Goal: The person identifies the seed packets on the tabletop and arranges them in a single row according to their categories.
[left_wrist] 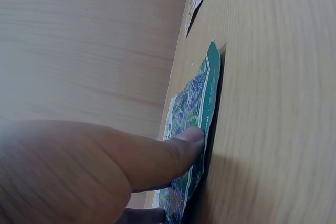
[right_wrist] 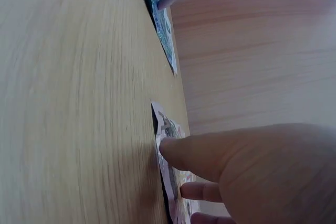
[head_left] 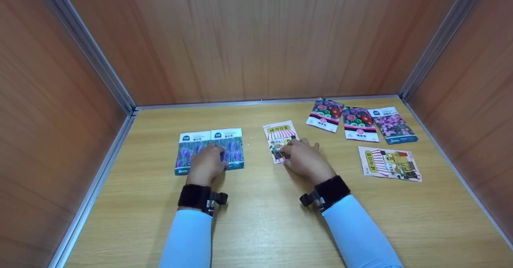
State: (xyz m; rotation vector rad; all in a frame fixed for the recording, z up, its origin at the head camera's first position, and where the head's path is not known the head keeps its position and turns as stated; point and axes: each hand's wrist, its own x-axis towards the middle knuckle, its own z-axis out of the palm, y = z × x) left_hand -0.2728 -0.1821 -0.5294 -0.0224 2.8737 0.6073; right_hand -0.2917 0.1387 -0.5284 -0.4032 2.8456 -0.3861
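Two seed packets with purple flowers lie side by side on the left of the table, a left packet point(head_left: 184, 154) and a right packet point(head_left: 234, 150). My left hand point(head_left: 207, 162) rests over where they meet, its thumb point(left_wrist: 190, 139) on the lower edge of a packet. Near the middle lies a pink-and-white packet point(head_left: 279, 130) with a striped awning picture, flat on the wood. Thumb and fingers of my right hand point(head_left: 306, 158) touch its lower part; in the right wrist view the thumb point(right_wrist: 176, 150) lies along its near edge.
On the right are two packets with red and pink flowers, a near one point(head_left: 360, 128) and a far one point(head_left: 325, 113). Beside them are a pink-purple flower packet point(head_left: 393, 127) and a second awning packet point(head_left: 388, 164) turned sideways. Wooden panels point(head_left: 260, 39) enclose the table point(head_left: 256, 228).
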